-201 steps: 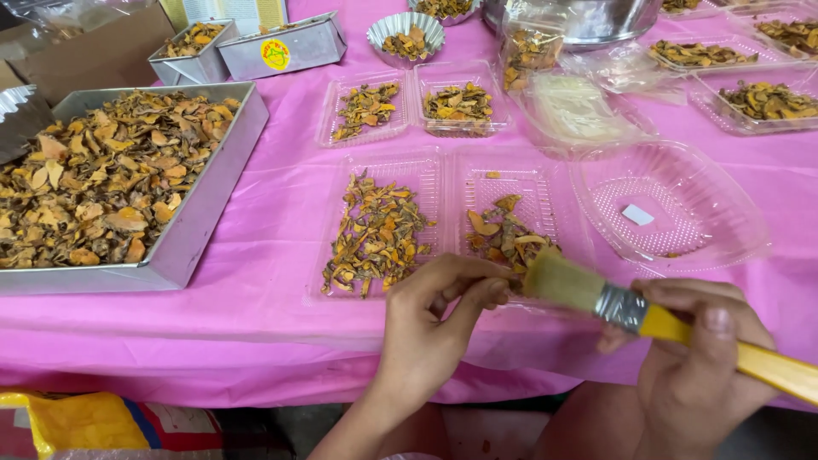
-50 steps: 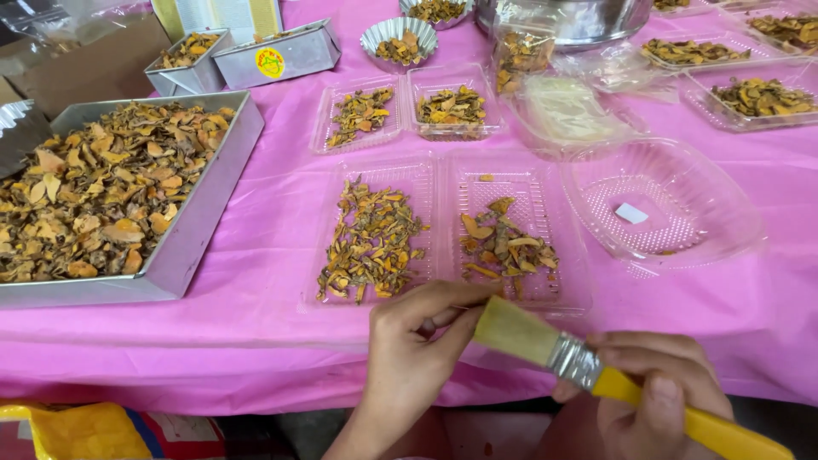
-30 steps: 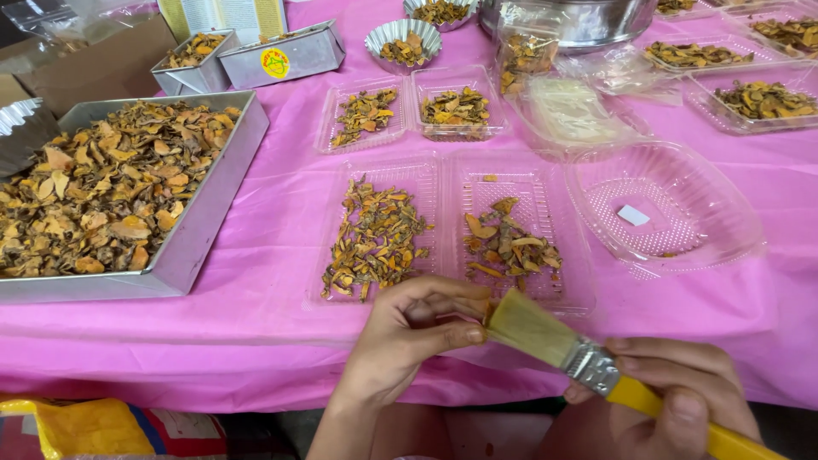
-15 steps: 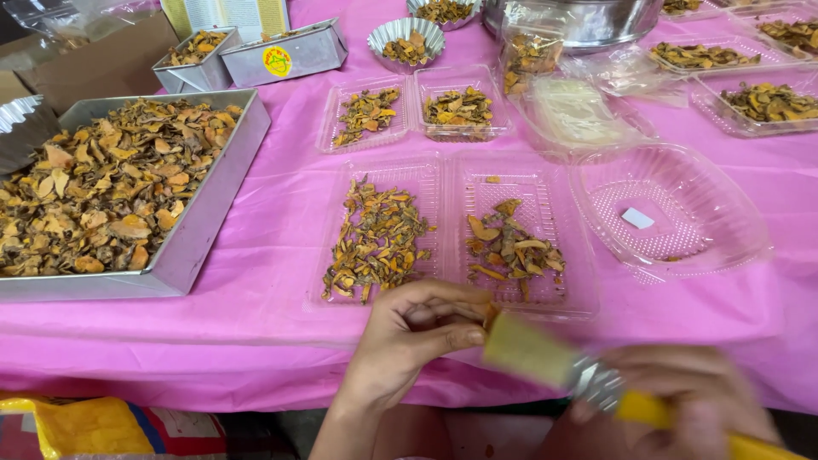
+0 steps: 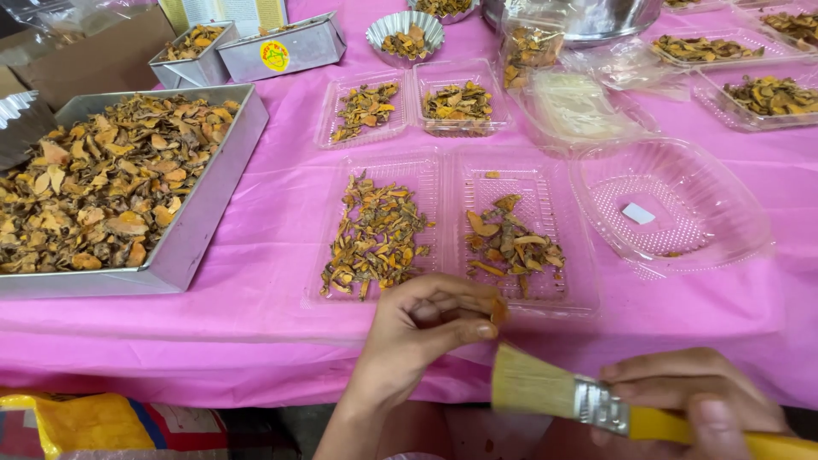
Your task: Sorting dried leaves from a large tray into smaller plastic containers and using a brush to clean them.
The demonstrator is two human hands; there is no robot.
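Observation:
My left hand [image 5: 417, 336] pinches a small orange-brown dried slice [image 5: 498, 312] between thumb and fingers at the table's near edge. My right hand [image 5: 694, 409] grips the yellow handle of a flat paintbrush [image 5: 579, 399], whose pale bristles point left just below the slice. Right behind my hands lies an open clear plastic clamshell tray [image 5: 447, 166] with two compartments, both holding piles of dried orange slices [image 5: 375, 238].
A large metal pan [image 5: 213, 204] full of dried slices stands at the left. An empty clear round container [image 5: 733, 230] sits at the right. More small filled trays [image 5: 409, 81], two metal tins [image 5: 281, 51] and a steel bowl [image 5: 588, 21] line the back of the pink tablecloth [image 5: 273, 221].
The brush has dropped lower and to the right, away from the slice it was against. My left hand holds the slice in nearly the same spot.

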